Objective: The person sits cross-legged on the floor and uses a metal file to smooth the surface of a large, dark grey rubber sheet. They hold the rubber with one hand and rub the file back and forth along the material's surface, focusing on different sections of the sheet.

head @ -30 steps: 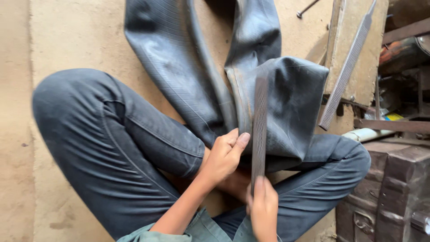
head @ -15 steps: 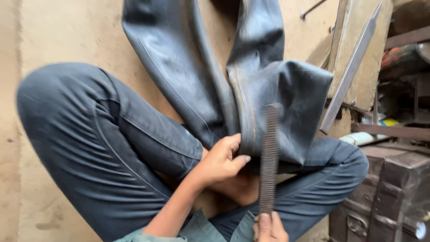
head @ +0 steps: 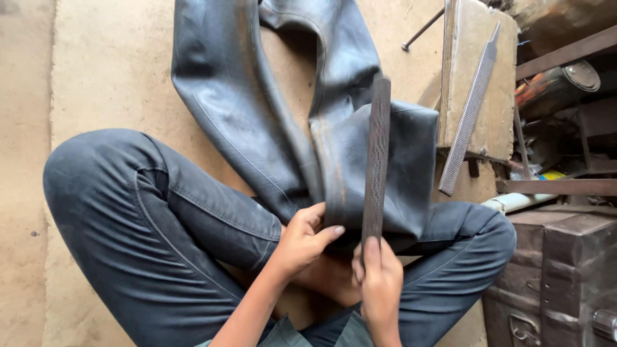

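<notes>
Black rubber, an inner tube (head: pixel 276 122), is draping from the upper middle of the head view down over our lap; it looks soft, floppy and grippy, so we are judging it best pinched at a fold. Our left hand (head: pixel 302 241) is clamping its fingers on the folded edge near lower centre. Our right hand (head: pixel 380 283) is wrapping its fingers around a long, stiff rasp (head: pixel 376 160), lying along the fold. Another file (head: pixel 470 109) is resting on a block (head: pixel 472 58) at upper right.
</notes>
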